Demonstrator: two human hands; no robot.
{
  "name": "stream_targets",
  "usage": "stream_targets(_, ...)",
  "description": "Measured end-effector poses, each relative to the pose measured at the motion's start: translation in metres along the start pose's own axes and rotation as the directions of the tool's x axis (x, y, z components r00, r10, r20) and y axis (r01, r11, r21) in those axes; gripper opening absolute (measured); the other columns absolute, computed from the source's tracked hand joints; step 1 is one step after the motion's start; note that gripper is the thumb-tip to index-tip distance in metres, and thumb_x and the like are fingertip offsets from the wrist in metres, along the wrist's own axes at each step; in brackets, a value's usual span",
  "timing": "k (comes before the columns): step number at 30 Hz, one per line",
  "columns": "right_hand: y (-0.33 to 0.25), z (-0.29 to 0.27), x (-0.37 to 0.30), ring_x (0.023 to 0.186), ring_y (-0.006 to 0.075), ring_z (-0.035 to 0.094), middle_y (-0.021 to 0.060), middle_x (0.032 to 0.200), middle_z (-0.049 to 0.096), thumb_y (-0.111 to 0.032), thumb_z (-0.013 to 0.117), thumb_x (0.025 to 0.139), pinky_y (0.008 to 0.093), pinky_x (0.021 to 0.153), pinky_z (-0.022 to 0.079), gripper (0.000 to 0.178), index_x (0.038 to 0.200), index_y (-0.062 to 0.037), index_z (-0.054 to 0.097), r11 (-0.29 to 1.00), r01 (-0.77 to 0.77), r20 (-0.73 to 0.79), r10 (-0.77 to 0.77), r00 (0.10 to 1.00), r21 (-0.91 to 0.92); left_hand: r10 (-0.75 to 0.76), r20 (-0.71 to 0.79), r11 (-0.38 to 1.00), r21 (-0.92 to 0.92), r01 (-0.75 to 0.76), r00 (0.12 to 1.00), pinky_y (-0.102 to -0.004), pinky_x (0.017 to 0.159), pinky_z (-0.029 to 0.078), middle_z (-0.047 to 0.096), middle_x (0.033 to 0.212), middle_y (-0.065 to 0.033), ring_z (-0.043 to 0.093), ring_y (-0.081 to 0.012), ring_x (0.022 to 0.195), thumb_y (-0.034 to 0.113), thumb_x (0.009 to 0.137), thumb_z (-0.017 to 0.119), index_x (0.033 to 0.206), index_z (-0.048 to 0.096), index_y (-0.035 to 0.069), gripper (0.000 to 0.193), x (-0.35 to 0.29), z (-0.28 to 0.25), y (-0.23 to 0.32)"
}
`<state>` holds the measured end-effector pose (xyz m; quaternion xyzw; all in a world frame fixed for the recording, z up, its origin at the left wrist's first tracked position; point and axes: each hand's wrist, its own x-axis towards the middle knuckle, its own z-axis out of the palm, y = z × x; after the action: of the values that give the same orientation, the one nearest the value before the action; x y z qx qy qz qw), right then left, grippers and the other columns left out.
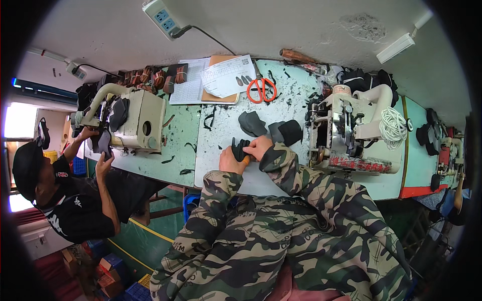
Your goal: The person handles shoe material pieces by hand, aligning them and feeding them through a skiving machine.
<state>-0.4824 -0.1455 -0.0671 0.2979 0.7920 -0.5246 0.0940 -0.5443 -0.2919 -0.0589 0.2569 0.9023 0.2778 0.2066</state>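
Observation:
Close in front of me, over the white tabletop (221,130), my left hand (231,161) is closed around a small bundle of black pieces (240,149). My right hand (260,147) pinches the same bundle from the other side, its fingertips meeting it at the top. A bit of orange shows at my left fingers; what it is I cannot make out. Just beyond my hands lie dark grey cut pieces (251,123) in a loose pile. To their right, by my right hand, is another pile of black pieces (290,131).
Orange-handled scissors (261,91) lie beside papers (227,78) at the back. A sewing-type machine (351,130) with white cord stands on the right. At left, a co-worker (70,195) holds a grey piece at another machine (135,120). Black scraps litter the table.

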Motion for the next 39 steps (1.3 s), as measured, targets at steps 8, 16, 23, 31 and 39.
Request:
stream_targets(8,-0.002,0.011,0.007,0.060,0.0272,0.062,0.0160,0.067,0.064,-0.031,0.066,0.076,0.0384,0.058,0.047,0.030,0.080,-0.0007,0.069,0.985,-0.065,-0.028,0.062,0.998,-0.158,0.127,-0.102,0.992,0.024,-0.125,0.987,-0.0418,0.071,0.048,0.061,0.085,-0.0186,0.059,-0.0364,0.080,0.033,0.060,0.082,0.093,0.058,-0.001,0.053,0.002,-0.001,-0.011)
stream_targets(16,0.010,0.011,-0.002,0.052,0.0149,0.060,0.0083,0.067,0.064,-0.017,0.066,0.073,0.0277,0.045,0.048,0.025,0.090,0.0010,0.068,0.922,-0.183,0.094,0.161,0.983,0.341,0.073,-0.045,0.997,0.003,-0.073,0.996,-0.0413,0.071,0.048,0.061,0.084,-0.0194,0.060,-0.0360,0.080,0.042,0.060,0.082,0.094,0.060,-0.001,0.059,0.004,-0.009,-0.005)
stream_targets(23,0.015,-0.011,-0.027,0.058,0.0235,0.061,0.0172,0.069,0.062,-0.017,0.063,0.070,0.0347,0.058,0.049,0.023,0.082,0.0017,0.066,0.999,0.050,-0.264,-0.054,0.963,-0.021,-0.095,-0.033,0.990,-0.104,0.091,0.995,-0.0406,0.073,0.050,0.065,0.085,-0.0196,0.063,-0.0354,0.081,0.025,0.061,0.079,0.095,0.063,-0.001,0.046,-0.001,-0.022,-0.010)
stream_targets(31,0.022,-0.077,-0.032,0.079,0.0332,0.056,0.0142,0.085,0.060,-0.012,0.061,0.070,0.0433,0.071,0.045,0.031,0.098,-0.0005,0.058,0.921,0.005,-0.612,-0.262,0.746,-0.389,-0.110,-0.092,0.993,-0.046,0.106,0.990,-0.0426,0.076,0.049,0.064,0.089,-0.0220,0.062,-0.0386,0.086,0.022,0.062,0.076,0.107,0.055,0.000,0.054,0.006,-0.016,-0.002)
stream_targets(39,-0.004,0.002,-0.028,0.062,0.0290,0.063,0.0154,0.064,0.062,-0.047,0.069,0.072,0.0381,0.060,0.048,0.048,0.072,0.0009,0.064,0.996,0.001,-0.136,-0.013,0.991,-0.087,0.004,-0.034,0.999,-0.050,-0.005,0.999,-0.0407,0.074,0.050,0.063,0.085,-0.0209,0.062,-0.0369,0.084,0.020,0.061,0.080,0.101,0.055,-0.001,0.052,0.002,-0.012,0.015)
